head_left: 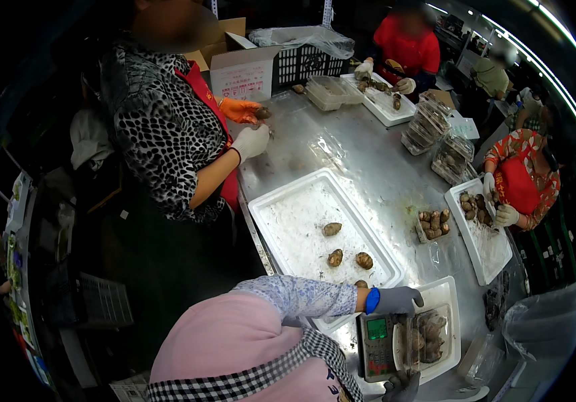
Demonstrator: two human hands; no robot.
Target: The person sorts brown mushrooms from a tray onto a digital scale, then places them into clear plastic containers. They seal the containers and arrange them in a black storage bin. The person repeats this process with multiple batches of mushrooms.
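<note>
Beside and partly over the digital scale (pixel 376 338) is a clear plastic box (pixel 430 338) with brown taro corms inside. My left hand (pixel 398 300), in a grey glove with a blue cuff, has its fingers closed on the box's far edge. At the near edge my right hand (pixel 402 387), in a dark glove and partly cut off, grips the same box. A white tray (pixel 450 295) lies under and beyond the box. To the left a larger white tray (pixel 288 208) holds several loose taros (pixel 364 260) and bits of dirt.
A co-worker in a patterned shirt (pixel 161 127) holds a taro at the left. Two red-aproned people handle taros over white trays (pixel 485 248) at the far side and right. A filled punnet (pixel 433 224) and stacked clear boxes (pixel 427 124) stand on the metal table (pixel 301 144).
</note>
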